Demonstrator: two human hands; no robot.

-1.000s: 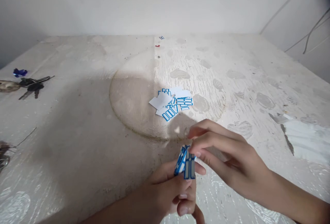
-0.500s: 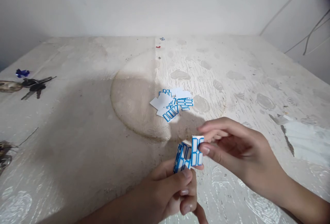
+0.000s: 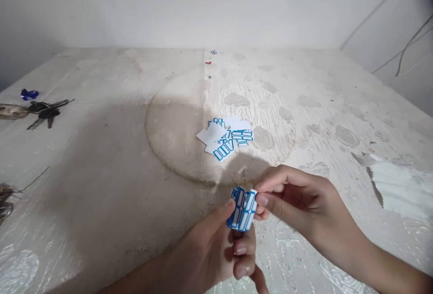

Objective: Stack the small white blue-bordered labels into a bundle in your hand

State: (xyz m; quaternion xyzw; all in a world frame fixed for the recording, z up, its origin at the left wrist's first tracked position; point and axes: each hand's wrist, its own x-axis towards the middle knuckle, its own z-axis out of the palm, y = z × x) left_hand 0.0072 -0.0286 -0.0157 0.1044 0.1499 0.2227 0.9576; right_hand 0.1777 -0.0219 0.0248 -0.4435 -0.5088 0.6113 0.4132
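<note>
Near the front of the table, my left hand [image 3: 216, 244] is closed around a small stack of blue-bordered white label stickers [image 3: 237, 208], thumb along its left edge. My right hand [image 3: 301, 208] pinches the front label sheet [image 3: 249, 210] by its right edge between thumb and fingers; this sheet lies against the stack, angled to it. Beyond both hands, a loose pile of similar label sheets [image 3: 223, 149] is spread on the table, some showing blue frames and others turned to their plain white backs [image 3: 212, 134].
A bunch of keys [image 3: 47, 111] and a shiny blue scrap [image 3: 29, 94] lie at left on the pale table [image 3: 111, 158]. Crumpled whitish material [image 3: 399, 186] is at right. Small scraps, one red [image 3: 208, 63], sit toward the back wall.
My right hand has come slightly down and left, bringing its label sheet against the stack. My left thumb has shifted from the stack's front to its left edge. The pile stays put.
</note>
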